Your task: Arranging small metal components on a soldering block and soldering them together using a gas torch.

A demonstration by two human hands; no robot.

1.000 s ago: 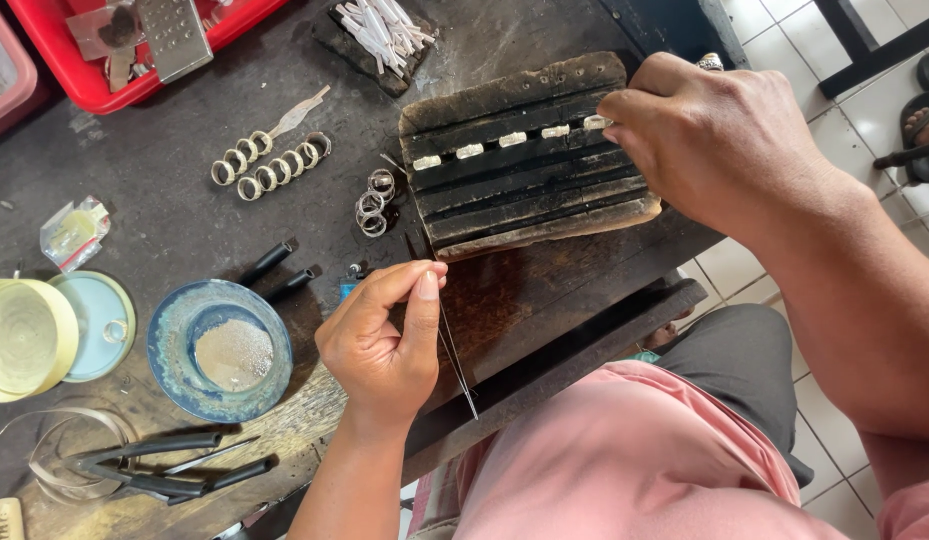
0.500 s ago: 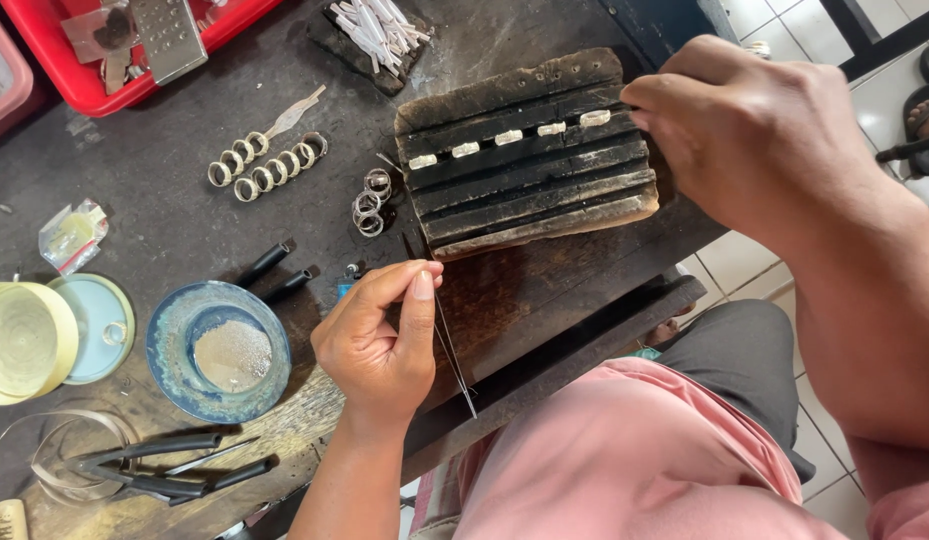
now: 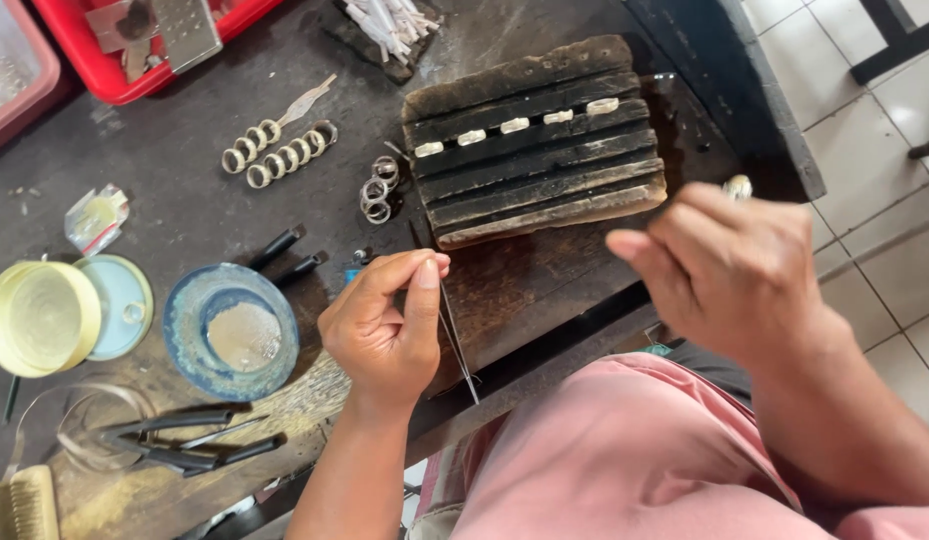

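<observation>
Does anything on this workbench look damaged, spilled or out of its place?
Nothing is spilled or broken. The grooved wooden block is charred black, with pale pieces lined in one groove. A few loose rings lie apart from the two tidy ring rows.

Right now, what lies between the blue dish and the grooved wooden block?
In the head view, between the blue dish and the grooved wooden block lie two black tool handles and loose metal rings; the left hand sits just below.

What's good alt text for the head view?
Seen from above, a left hand pinches a thin metal rod over a dark workbench; the right hand lifts a small ring beside a grooved wooden block.
</observation>
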